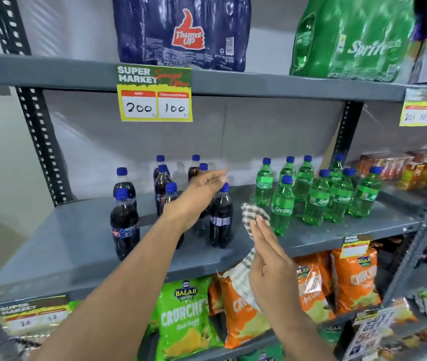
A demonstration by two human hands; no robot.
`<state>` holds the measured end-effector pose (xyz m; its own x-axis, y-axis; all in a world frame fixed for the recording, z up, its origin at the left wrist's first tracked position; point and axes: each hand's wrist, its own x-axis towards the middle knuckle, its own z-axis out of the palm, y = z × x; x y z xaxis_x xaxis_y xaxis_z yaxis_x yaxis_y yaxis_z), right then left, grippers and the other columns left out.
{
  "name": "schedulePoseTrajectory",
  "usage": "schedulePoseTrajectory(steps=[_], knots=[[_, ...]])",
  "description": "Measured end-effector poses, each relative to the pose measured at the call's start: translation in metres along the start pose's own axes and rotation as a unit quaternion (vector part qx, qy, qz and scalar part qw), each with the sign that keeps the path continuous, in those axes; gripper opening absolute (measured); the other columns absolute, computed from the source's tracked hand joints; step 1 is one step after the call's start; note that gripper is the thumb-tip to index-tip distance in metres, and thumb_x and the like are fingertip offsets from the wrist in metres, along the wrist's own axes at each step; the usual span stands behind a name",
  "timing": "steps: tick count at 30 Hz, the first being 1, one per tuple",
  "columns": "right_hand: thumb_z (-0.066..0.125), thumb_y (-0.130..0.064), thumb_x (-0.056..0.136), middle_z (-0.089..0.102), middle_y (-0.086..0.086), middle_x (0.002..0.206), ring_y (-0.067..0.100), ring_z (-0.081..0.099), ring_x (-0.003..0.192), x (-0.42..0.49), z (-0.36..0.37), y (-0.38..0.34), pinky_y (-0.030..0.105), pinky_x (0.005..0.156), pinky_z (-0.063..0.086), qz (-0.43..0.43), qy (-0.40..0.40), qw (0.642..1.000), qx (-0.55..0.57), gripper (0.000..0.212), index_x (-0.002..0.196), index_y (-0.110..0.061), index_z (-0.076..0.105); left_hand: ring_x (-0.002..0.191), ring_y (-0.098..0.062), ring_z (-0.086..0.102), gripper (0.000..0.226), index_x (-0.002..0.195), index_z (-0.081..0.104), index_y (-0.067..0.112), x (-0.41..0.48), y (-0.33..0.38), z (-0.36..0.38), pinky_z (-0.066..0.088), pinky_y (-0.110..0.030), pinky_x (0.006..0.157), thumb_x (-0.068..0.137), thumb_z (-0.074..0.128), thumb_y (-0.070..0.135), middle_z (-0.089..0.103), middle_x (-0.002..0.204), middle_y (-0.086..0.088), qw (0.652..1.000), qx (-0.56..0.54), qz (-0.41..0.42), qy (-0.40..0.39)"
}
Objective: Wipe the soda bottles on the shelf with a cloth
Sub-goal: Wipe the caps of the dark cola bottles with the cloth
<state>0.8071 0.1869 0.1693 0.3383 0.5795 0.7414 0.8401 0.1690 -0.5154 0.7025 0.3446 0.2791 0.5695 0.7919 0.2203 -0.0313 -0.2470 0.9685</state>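
Looking down from my head, I have my left hand [202,190] reaching in over the grey middle shelf [77,246], its fingers curled loosely together just above the blue cap of a dark cola bottle [221,217]; whether my fingertips actually touch that cap I cannot tell, and the hand grips nothing that I can see. My right hand [272,259] is lower and nearer to me, fingers held straight and close together, pinching a checked cloth [252,217] whose bunched top sits just beside the nearest green Sprite bottle [282,207], while the loose end [241,280] hangs down past the shelf edge in front of the orange snack bags [353,280]. The dark cola bottles [125,220] stand upright in a loose group on the left half of the shelf, and the green Sprite bottles [337,196] stand upright clustered on the right half, all with blue caps. A yellow price tag [154,93] reading 200 and 100 hangs from the shelf above, under a blue Thums Up pack [183,32] and a green Sprite pack [350,40]. A green snack bag [183,319] sits on the shelf below.
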Motion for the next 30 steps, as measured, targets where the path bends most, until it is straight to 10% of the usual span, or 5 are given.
schedulePoseTrajectory(steps=[10, 20, 30], knots=[[0.047, 0.009, 0.082, 0.031, 0.009, 0.157, 0.023, 0.024, 0.146, 0.012, 0.052, 0.005, 0.036, 0.116, 0.024, -0.07, -0.075, 0.994, -0.029, 0.066, 0.147, -0.004, 0.038, 0.126, -0.014, 0.059, 0.026, 0.121, 0.067, 0.021, 0.002, -0.016, 0.003, 0.036, -0.037, 0.117, 0.1, 0.054, 0.013, 0.071, 0.127, 0.0, 1.0, -0.019, 0.008, -0.012], [0.053, 0.011, 0.072, 0.043, 0.011, 0.149, 0.027, 0.035, 0.141, -0.001, 0.058, 0.028, 0.038, 0.112, 0.034, -0.071, -0.14, 0.987, -0.035, 0.068, 0.139, -0.001, 0.049, 0.124, -0.019, 0.061, 0.026, 0.111, 0.07, 0.019, 0.005, -0.014, 0.004, 0.039, -0.042, 0.116, 0.099, 0.052, 0.005, 0.073, 0.116, -0.003, 0.998, -0.056, -0.014, 0.006], [0.049, 0.015, 0.08, 0.043, 0.012, 0.15, 0.022, 0.029, 0.144, 0.046, 0.05, 0.009, 0.027, 0.117, 0.021, -0.099, -0.084, 0.992, 0.003, 0.061, 0.139, 0.0, 0.049, 0.125, -0.028, 0.06, 0.024, 0.116, 0.069, 0.014, 0.006, -0.013, 0.005, 0.046, -0.04, 0.11, 0.1, 0.052, 0.007, 0.068, 0.129, -0.017, 0.997, -0.068, -0.023, -0.002]])
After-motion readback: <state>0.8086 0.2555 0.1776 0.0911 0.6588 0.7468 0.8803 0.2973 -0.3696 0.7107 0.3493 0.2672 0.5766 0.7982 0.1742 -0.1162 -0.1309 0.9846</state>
